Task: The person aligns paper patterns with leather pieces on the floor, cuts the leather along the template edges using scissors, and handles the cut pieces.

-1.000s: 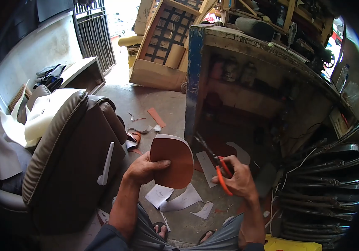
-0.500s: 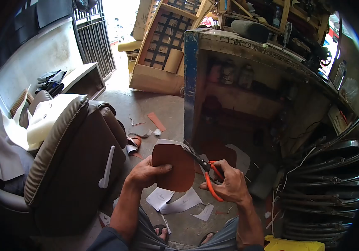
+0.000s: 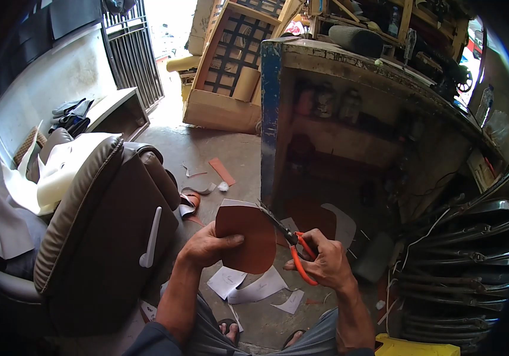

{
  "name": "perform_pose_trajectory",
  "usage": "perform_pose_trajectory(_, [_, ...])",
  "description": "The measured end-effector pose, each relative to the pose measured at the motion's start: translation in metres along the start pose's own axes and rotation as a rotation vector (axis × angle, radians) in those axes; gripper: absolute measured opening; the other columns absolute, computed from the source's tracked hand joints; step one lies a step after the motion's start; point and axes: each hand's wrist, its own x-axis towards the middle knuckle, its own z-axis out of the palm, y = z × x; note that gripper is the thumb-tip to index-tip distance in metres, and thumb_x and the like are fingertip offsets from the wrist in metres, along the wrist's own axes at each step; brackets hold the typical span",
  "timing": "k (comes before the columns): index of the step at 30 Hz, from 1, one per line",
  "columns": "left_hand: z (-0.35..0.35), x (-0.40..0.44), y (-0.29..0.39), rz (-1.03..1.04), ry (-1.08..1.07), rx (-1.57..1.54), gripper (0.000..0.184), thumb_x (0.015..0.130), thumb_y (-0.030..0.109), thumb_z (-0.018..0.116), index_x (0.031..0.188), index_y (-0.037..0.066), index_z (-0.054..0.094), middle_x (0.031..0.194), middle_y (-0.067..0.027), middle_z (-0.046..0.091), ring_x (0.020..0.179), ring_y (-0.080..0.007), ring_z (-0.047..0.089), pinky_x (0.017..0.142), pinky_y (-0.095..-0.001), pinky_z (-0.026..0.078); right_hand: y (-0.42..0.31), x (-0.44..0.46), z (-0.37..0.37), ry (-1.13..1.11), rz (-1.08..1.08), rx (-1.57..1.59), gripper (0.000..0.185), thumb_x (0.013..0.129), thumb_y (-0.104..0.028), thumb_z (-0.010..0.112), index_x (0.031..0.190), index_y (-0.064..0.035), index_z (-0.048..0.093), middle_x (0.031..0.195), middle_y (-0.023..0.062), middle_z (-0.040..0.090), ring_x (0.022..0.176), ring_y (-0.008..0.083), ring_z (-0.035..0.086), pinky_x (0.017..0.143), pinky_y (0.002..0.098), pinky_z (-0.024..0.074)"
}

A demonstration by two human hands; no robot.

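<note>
My left hand (image 3: 207, 244) pinches a rounded brown piece of leather-like sheet (image 3: 247, 240) between thumb and fingers, holding it up above my knees. A pale edge shows along its top. My right hand (image 3: 330, 261) is wrapped around the orange handles of a pair of scissors (image 3: 290, 236). Their dark blades lie at the upper right edge of the brown piece, pointing up and left. Whether the blades touch the sheet at their tips is hard to make out.
White paper scraps (image 3: 260, 285) and an orange-brown strip (image 3: 222, 171) lie on the floor. A brown padded chair (image 3: 100, 237) stands left, a worn workbench (image 3: 269, 118) ahead. Stacked metal frames (image 3: 468, 261) and a yellow object (image 3: 414, 346) are at right.
The scissors have shifted slightly, their blade tips now further up and left along the brown piece's edge. Less pale edge shows at its upper right. My left hand has barely moved.
</note>
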Motion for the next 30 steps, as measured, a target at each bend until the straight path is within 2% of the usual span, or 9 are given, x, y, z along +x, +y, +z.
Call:
perform_pose_trajectory(8, [-0.004, 0.001, 0.000, -0.035, 0.008, -0.010, 0.050, 0.091, 0.010, 0.072, 0.135, -0.003, 0.053, 0.125, -0.0129, 0.065, 0.113, -0.0225, 0.065, 0.099, -0.0395, 0.052, 0.007, 0.002, 0.001, 0.016, -0.036, 0.037, 0.059, 0.068, -0.033, 0.093, 0.108, -0.0021, 0.062, 0.063, 0.0005, 0.060, 0.057, 0.0047, 0.052, 0.052, 0.0249, 0.0445])
perform_pose_trajectory(11, [-0.008, 0.001, -0.001, -0.035, 0.001, -0.008, 0.049, 0.091, 0.010, 0.072, 0.135, -0.003, 0.053, 0.125, -0.0133, 0.065, 0.113, -0.0228, 0.065, 0.099, -0.0395, 0.052, 0.013, 0.002, -0.002, 0.017, -0.043, 0.060, 0.059, 0.069, -0.039, 0.091, 0.105, -0.0007, 0.065, 0.060, 0.0054, 0.060, 0.051, 0.0103, 0.056, 0.049, 0.0291, 0.0453])
perform_pose_trajectory(16, [-0.009, -0.001, 0.003, -0.027, 0.014, 0.022, 0.048, 0.091, 0.010, 0.071, 0.134, -0.004, 0.054, 0.125, -0.0134, 0.065, 0.113, -0.0228, 0.065, 0.099, -0.0395, 0.052, 0.008, 0.002, -0.016, 0.087, -0.056, 0.021, 0.051, 0.066, -0.035, 0.093, 0.097, -0.0033, 0.068, 0.060, 0.0051, 0.059, 0.049, 0.0078, 0.048, 0.047, 0.0288, 0.0416])
perform_pose_trajectory(17, [-0.008, -0.002, 0.005, -0.016, 0.023, 0.013, 0.048, 0.091, 0.009, 0.071, 0.134, -0.004, 0.054, 0.125, -0.0134, 0.065, 0.113, -0.0230, 0.064, 0.099, -0.0395, 0.052, 0.010, 0.002, -0.022, 0.077, -0.002, 0.000, 0.041, 0.067, -0.022, 0.093, 0.092, 0.0002, 0.068, 0.070, 0.0059, 0.066, 0.057, 0.0054, 0.055, 0.052, 0.0263, 0.0462])
perform_pose_trajectory(21, [-0.015, -0.004, 0.004, 0.019, 0.075, -0.018, 0.048, 0.091, 0.008, 0.071, 0.134, -0.004, 0.054, 0.125, -0.0133, 0.065, 0.114, -0.0240, 0.064, 0.099, -0.0397, 0.052, 0.024, -0.003, -0.056, 0.076, 0.153, -0.189, 0.041, 0.069, -0.025, 0.091, 0.093, 0.0001, 0.068, 0.072, 0.0101, 0.067, 0.059, 0.0099, 0.057, 0.056, 0.0306, 0.0485])
perform_pose_trajectory(22, [-0.012, -0.007, 0.010, 0.002, 0.154, -0.011, 0.046, 0.089, 0.003, 0.070, 0.132, -0.003, 0.055, 0.126, -0.0144, 0.065, 0.115, -0.0262, 0.064, 0.102, -0.0428, 0.050, 0.022, -0.006, -0.066, 0.074, 0.205, -0.215, 0.042, 0.069, -0.026, 0.090, 0.094, 0.0001, 0.068, 0.072, 0.0115, 0.067, 0.059, 0.0113, 0.058, 0.058, 0.0315, 0.0494])
perform_pose_trajectory(26, [-0.016, -0.020, 0.032, -0.023, 0.200, 0.136, 0.044, 0.091, 0.010, 0.071, 0.131, -0.003, 0.057, 0.122, -0.0126, 0.067, 0.109, -0.0212, 0.066, 0.097, -0.0371, 0.052, 0.048, -0.029, -0.080, -0.170, 0.398, -0.326, 0.048, 0.075, -0.029, 0.085, 0.106, 0.0015, 0.067, 0.082, 0.0167, 0.071, 0.073, 0.0210, 0.070, 0.068, 0.0354, 0.0534])
perform_pose_trajectory(29, [-0.019, -0.044, 0.044, -0.092, 0.201, 0.307, 0.043, 0.090, 0.015, 0.073, 0.127, -0.003, 0.060, 0.116, -0.0115, 0.069, 0.104, -0.0190, 0.068, 0.093, -0.0356, 0.054, 0.078, -0.063, -0.060, -0.399, 0.528, -0.256, 0.051, 0.079, -0.033, 0.082, 0.112, 0.0019, 0.065, 0.085, 0.0176, 0.070, 0.072, 0.0226, 0.069, 0.066, 0.0368, 0.0524])
perform_pose_trajectory(30, [-0.027, -0.052, 0.043, -0.117, 0.187, 0.350, 0.042, 0.090, 0.015, 0.073, 0.126, -0.003, 0.060, 0.115, -0.0112, 0.069, 0.104, -0.0192, 0.068, 0.093, -0.0356, 0.054, 0.123, -0.086, -0.045, -0.421, 0.525, -0.183, 0.051, 0.077, -0.034, 0.084, 0.111, 0.0000, 0.067, 0.095, 0.0168, 0.073, 0.085, 0.0232, 0.071, 0.075, 0.0361, 0.0545])
